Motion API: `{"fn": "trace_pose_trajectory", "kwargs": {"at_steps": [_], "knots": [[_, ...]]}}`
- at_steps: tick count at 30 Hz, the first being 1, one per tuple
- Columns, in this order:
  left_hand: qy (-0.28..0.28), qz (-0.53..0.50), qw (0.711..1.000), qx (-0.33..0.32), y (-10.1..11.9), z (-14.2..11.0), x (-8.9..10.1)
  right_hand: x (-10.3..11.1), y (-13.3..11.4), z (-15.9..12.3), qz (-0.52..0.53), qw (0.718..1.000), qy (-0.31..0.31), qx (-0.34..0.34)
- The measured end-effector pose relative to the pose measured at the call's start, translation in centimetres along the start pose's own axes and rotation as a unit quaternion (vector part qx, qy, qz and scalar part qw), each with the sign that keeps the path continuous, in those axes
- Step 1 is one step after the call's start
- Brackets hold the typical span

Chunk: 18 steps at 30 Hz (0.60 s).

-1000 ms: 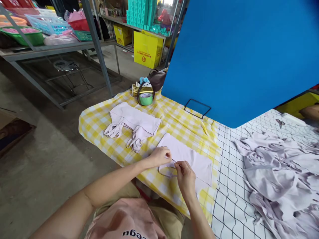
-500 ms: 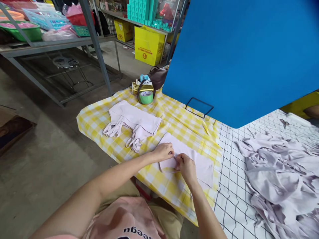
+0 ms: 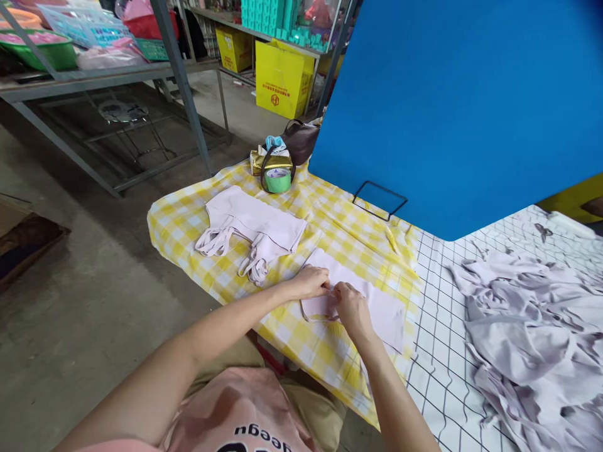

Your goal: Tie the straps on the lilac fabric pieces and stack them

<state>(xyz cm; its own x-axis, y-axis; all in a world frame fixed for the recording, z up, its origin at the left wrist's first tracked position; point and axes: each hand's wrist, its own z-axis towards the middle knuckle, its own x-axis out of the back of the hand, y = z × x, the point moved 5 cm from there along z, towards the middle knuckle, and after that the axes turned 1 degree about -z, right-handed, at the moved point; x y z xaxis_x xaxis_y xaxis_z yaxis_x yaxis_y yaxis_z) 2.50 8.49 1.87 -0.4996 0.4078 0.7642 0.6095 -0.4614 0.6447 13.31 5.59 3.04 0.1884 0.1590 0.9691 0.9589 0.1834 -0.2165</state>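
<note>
A pale lilac strappy top (image 3: 382, 307) lies flat on the yellow checked cloth (image 3: 292, 333). My left hand (image 3: 311, 281) is closed at the upper part of this top, fingers pinched on its fabric. Close by on the right, my right hand (image 3: 351, 306) also has its fingers pinched on the same top, almost meeting the left. Just what bit of cloth or strap sits between the fingertips is hidden. Another pale lilac top (image 3: 257, 220) is spread out to the left, its straps hanging toward me in loose loops.
A heap of lilac garments (image 3: 527, 333) covers the white grid cloth (image 3: 438, 389) on the right. A large blue board (image 3: 447, 113) rises behind, near a black wire frame (image 3: 379, 201). Green tape (image 3: 277, 181) and a dark bag (image 3: 301, 141) stand at the back. Scissors (image 3: 543, 232) lie far right.
Both hands have come slightly closer together and lower onto the top. The thin strip seen between the fingertips before is now covered. The other top has stayed in place.
</note>
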Motion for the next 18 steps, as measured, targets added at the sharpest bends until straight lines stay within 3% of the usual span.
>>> {"fn": "trace_pose_trajectory", "kwargs": {"at_steps": [18], "knots": [[-0.017,0.008,1.000,-0.009,0.45,0.04,0.67,0.55,-0.40,0.65,-0.086,0.993,-0.049,0.059]]}}
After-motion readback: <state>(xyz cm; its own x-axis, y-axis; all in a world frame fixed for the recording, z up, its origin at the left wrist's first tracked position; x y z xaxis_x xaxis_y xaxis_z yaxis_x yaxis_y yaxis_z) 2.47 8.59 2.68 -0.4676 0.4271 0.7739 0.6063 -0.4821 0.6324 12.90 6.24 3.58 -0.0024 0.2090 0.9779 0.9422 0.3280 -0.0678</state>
